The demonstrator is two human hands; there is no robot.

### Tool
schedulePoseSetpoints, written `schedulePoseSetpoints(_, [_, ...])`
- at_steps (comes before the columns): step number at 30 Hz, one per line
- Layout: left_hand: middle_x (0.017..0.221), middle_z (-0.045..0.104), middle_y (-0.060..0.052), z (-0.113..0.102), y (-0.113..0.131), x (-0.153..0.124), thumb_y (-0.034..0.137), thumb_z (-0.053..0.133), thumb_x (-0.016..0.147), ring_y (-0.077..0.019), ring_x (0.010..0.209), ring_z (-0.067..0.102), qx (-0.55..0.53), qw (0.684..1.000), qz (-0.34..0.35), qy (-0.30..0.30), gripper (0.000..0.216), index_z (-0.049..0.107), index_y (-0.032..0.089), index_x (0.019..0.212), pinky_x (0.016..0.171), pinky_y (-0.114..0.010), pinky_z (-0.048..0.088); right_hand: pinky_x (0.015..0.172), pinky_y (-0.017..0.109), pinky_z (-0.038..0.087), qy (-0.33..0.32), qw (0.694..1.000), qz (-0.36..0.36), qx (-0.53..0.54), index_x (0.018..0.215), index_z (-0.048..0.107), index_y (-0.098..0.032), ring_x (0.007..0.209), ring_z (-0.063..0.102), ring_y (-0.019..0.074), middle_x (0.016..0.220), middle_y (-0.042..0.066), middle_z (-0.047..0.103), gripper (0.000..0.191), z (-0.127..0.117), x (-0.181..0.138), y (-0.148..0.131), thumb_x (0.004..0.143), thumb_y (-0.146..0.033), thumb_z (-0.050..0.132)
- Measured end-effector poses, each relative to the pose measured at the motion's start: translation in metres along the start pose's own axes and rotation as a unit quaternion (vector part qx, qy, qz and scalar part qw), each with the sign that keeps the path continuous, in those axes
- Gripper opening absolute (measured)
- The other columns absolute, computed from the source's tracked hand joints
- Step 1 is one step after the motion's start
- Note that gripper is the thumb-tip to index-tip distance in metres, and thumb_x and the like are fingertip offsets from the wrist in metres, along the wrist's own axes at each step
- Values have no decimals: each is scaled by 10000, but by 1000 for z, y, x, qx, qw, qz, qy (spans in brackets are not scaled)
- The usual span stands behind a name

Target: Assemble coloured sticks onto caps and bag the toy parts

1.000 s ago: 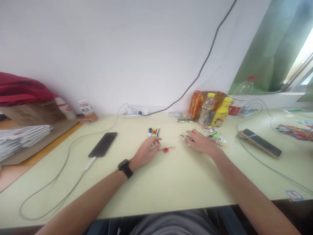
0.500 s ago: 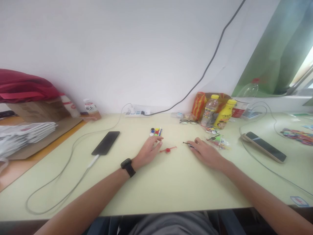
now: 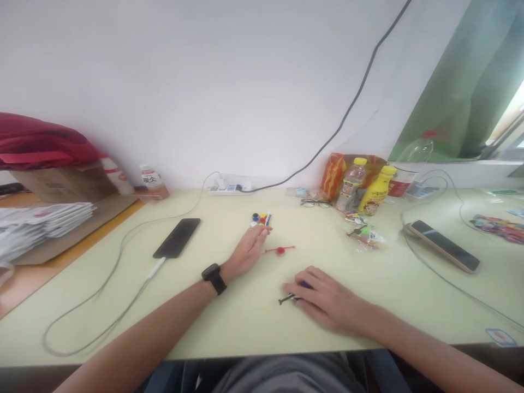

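Note:
My right hand [image 3: 329, 300] rests low over the table near its front edge, fingers curled around a thin dark stick-like piece [image 3: 285, 299] with blue and white parts mostly hidden under the fingers. My left hand [image 3: 248, 248], a black watch [image 3: 214, 278] on its wrist, lies on the table with fingers stretched forward and holds nothing visible. Just beyond its fingertips is a cluster of small coloured round and stick-shaped pieces [image 3: 262, 218], partly covered by the hand. Between the hands lies a red piece with a round middle and two thin arms [image 3: 280, 250].
Clear bags of small colourful parts [image 3: 367, 234] lie at the right, in front of a yellow bottle [image 3: 376, 191] and eyeglasses [image 3: 315, 203]. A black phone [image 3: 177, 238] on a cable lies left; another phone [image 3: 445, 245] lies right. A power strip [image 3: 229, 188] sits by the wall.
My right hand has drawn back toward the table's front edge and slightly left, bringing the dark stick-like piece along. My left hand has barely shifted, its fingers now closer together.

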State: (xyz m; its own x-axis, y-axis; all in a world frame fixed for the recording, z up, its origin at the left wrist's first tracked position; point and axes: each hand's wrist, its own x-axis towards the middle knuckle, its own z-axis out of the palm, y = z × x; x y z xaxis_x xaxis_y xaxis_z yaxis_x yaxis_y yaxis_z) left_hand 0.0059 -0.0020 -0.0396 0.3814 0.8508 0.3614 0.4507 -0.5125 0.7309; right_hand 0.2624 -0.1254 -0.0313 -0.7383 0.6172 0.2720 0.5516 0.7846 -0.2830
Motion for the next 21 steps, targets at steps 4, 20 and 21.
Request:
schedulePoseSetpoints(4, [1266,664,-74,0,2,0,510,313,1083,-249,1229,578,-8,1000,4,4,466,648,238,1260,1125,-423,407,1009,435,477,3,999,-53,-10,1300,609,-206,1096,534,253,1121,104,638,302,10,25,-12,1038,-287,483])
schedulePoseSetpoints(20, [1281,687,-89,-4,7,-2,547,298,1077,-252,1222,604,-79,996,-39,9,517,665,223,1245,1125,-463,446,1159,585,336,30,994,-75,-80,1326,613,-240,1345,411,331,1404,135,554,358,19,67,-7,1019,-389,504])
schedulePoseSetpoints(21, [1282,687,-92,-4,7,-2,551,299,1076,-255,1218,606,-79,996,-39,7,520,665,223,1245,1119,-465,452,1165,585,332,33,994,-73,-80,1330,615,-247,1356,406,332,1411,133,551,358,19,67,-6,1018,-386,507])
